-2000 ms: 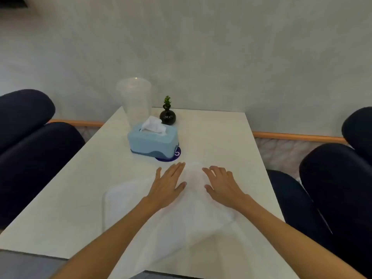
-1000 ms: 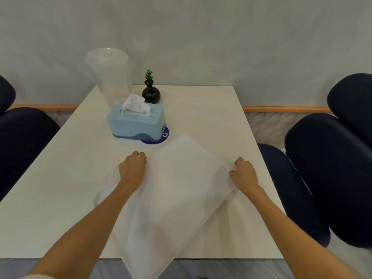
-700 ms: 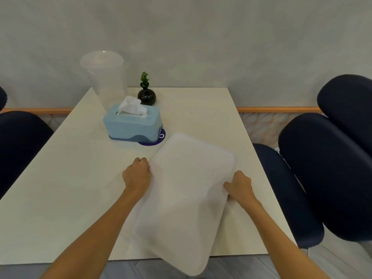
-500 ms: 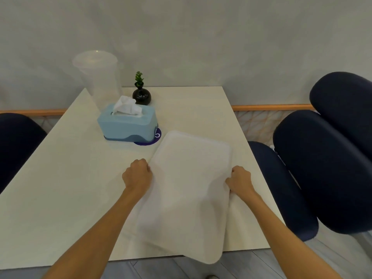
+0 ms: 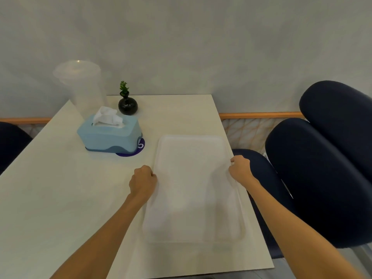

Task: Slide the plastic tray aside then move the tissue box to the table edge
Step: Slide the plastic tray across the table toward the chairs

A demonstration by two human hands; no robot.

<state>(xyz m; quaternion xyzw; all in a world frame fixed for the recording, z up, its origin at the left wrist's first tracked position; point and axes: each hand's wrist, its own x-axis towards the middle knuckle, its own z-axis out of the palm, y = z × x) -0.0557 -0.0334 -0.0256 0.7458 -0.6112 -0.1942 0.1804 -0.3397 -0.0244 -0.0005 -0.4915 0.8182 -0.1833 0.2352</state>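
On pale worktop against grey wall: tray lay near right edge, gripped by left hand and right hand, fingers curled over its sides; tissue box sat far left; navy chairs alongside.

A pale cream tabletop stands against a plain grey-white wall. Dark navy padded chairs sit alongside, with an orange wooden rail low on the wall.

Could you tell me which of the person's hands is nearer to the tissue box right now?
Left. The left hand grips the tray's left rim, just in front of the tissue box; the right hand holds the opposite rim, farther away.
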